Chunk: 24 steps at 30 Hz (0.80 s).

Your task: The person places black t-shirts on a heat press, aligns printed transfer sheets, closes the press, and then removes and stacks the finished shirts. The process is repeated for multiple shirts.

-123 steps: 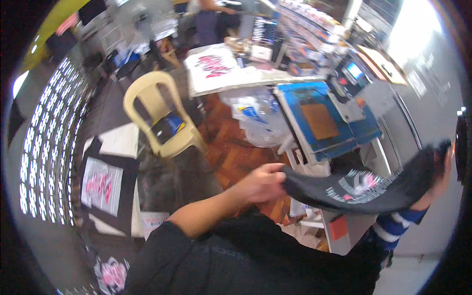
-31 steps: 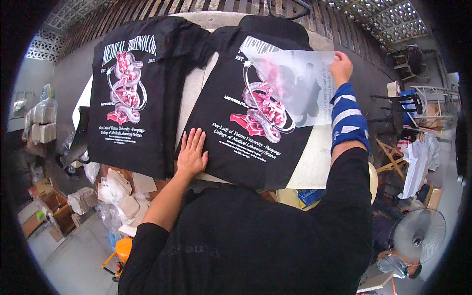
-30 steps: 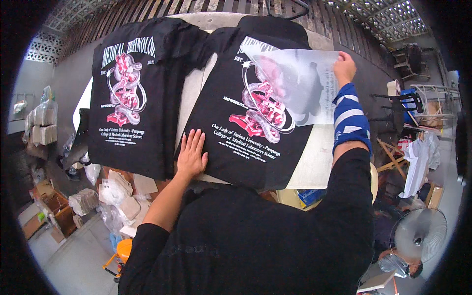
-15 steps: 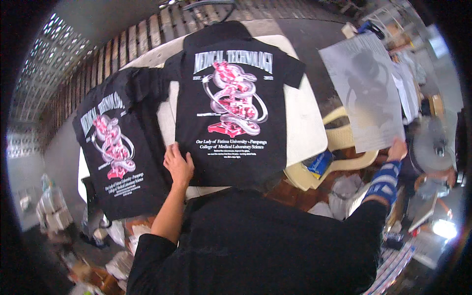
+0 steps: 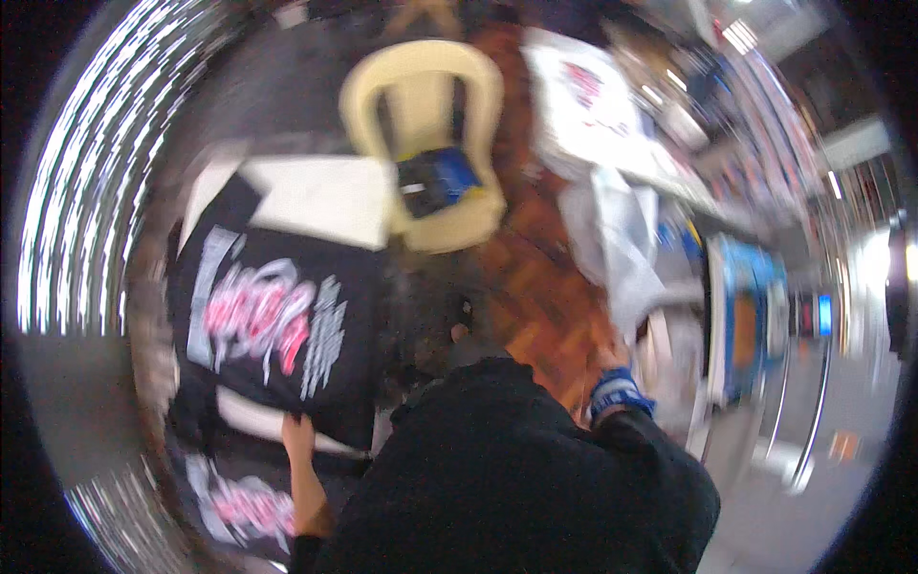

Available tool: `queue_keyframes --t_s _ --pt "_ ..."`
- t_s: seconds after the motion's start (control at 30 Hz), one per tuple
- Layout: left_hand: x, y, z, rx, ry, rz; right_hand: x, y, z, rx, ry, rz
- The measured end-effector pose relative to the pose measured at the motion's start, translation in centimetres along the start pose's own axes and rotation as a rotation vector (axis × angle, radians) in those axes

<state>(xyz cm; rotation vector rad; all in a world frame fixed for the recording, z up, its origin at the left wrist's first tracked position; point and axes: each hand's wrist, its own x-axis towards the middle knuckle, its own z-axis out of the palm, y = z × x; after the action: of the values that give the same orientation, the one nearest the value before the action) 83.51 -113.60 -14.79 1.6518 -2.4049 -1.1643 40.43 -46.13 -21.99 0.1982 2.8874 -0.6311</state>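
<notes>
Motion smears the head view. A black T-shirt (image 5: 263, 306) with a red and white print lies on the white table at left. My left hand (image 5: 298, 432) is at this shirt's near edge, its fingers too blurred to read. A second black printed T-shirt (image 5: 244, 502) lies closer to me at the lower left. Out to the right, my right hand (image 5: 607, 354), below a blue wristband, meets the lower end of a pale translucent sheet (image 5: 622, 253). The fingers look closed on that end, though blur softens them.
A cream plastic chair (image 5: 421, 62) stands beyond the white table (image 5: 320, 201), with a dark and blue package (image 5: 438, 182) on its seat. Brownish-red flooring (image 5: 535, 263) runs between chair and right side. A white printed shirt (image 5: 583, 91) lies far right, near a blue-framed item (image 5: 741, 316).
My view has swung to the right, so the shirts now sit at the left and lie turned. My right hand and the translucent sheet have moved away from the shirt table.
</notes>
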Motion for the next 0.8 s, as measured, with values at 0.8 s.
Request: queue_keyframes --t_s 0.8 --pt "-5.0 22.3 7.9 0.178 -0.408 -0.172 36.6 0.9 -3.2 -0.033 0.359 0.34"
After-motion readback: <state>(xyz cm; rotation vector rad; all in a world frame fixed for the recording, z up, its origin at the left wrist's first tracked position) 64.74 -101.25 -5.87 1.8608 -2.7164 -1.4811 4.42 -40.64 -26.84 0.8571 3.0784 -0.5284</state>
